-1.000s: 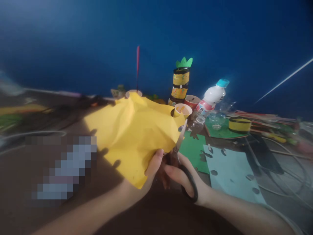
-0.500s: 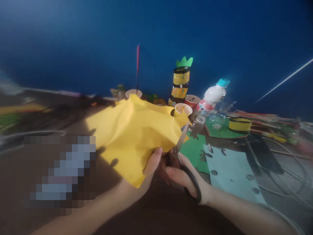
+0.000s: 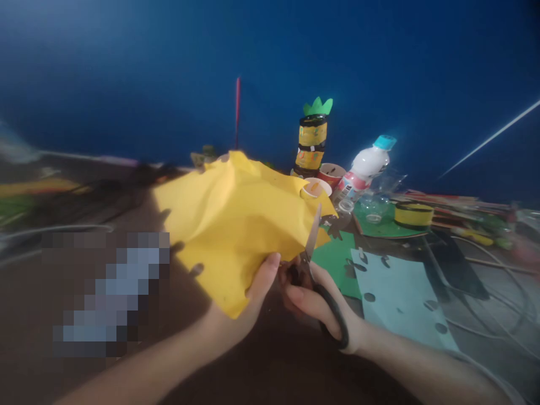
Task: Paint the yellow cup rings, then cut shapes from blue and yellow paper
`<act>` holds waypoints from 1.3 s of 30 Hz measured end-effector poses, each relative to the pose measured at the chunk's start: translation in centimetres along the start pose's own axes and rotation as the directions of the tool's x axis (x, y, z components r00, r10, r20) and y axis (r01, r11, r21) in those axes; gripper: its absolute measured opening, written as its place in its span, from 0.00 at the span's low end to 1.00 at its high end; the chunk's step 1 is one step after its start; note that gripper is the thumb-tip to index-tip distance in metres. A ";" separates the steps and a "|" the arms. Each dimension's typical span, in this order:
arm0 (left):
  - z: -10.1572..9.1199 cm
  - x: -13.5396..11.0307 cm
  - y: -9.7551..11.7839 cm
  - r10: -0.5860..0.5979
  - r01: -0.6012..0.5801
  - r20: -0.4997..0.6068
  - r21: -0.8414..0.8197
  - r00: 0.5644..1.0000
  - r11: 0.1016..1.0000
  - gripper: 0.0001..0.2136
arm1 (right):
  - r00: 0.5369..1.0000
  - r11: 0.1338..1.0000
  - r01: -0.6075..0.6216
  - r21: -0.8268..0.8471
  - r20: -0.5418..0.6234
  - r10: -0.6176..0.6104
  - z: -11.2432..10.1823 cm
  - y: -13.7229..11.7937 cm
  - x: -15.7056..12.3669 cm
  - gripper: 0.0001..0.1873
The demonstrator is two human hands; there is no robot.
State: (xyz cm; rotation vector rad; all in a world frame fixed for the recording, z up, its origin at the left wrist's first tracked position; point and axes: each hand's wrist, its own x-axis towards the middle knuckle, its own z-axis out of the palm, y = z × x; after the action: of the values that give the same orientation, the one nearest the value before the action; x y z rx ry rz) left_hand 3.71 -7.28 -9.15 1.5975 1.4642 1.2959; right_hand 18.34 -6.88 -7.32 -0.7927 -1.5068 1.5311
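A large crumpled yellow paper sheet (image 3: 236, 225) is held up over the brown table. My left hand (image 3: 253, 298) pinches its near edge, thumb on top and fingers hidden under the paper. My right hand (image 3: 320, 306) grips black-handled scissors (image 3: 314, 264), fingers through the loops. The blades point up and away, cutting into the sheet's right side.
Behind the sheet stand a yellow-and-black decorated can with a green crown (image 3: 312, 143), paper cups (image 3: 331, 174) and a white bottle with a blue cap (image 3: 367, 163). Green paper (image 3: 337, 259), a pale blue sheet with holes (image 3: 400, 298) and craft clutter lie at right. Cables run along both sides.
The yellow sheet has risen and shifted slightly right, now hiding the cup behind it. The scissors' blades have advanced a little further into the paper.
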 end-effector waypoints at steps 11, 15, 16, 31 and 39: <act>-0.7 2.3 1.7 -0.082 0.068 -0.046 -0.247 0.996 0.967 0.19 | 1.000 0.999 -0.018 -0.026 -0.023 0.018 -0.1 -0.2 0.0 0.14; -0.9 2.9 2.1 -0.115 0.090 -0.090 -0.247 0.989 0.965 0.20 | 0.999 0.996 -0.041 -0.075 -0.039 0.038 0.0 -0.9 0.1 0.16; -1.0 3.0 2.1 -0.121 0.095 -0.097 -0.241 0.988 0.966 0.20 | 0.998 0.995 -0.045 -0.088 -0.040 0.042 0.1 -1.1 0.1 0.16; -1.6 3.8 2.4 -0.030 0.018 -0.047 -0.238 0.998 0.971 0.15 | 0.998 0.985 -0.055 -0.166 -0.043 0.049 0.0 -1.5 0.2 0.18; -2.1 4.3 2.3 0.011 -0.023 -0.067 -0.185 0.998 0.982 0.09 | 0.996 0.976 -0.092 -0.198 -0.013 0.091 0.0 -1.6 0.4 0.17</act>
State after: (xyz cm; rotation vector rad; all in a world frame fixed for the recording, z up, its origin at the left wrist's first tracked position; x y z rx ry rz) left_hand 2.20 -3.97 -5.22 1.4608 1.3276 1.4619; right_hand 18.35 -6.61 -5.66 -0.9916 -1.6588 1.4592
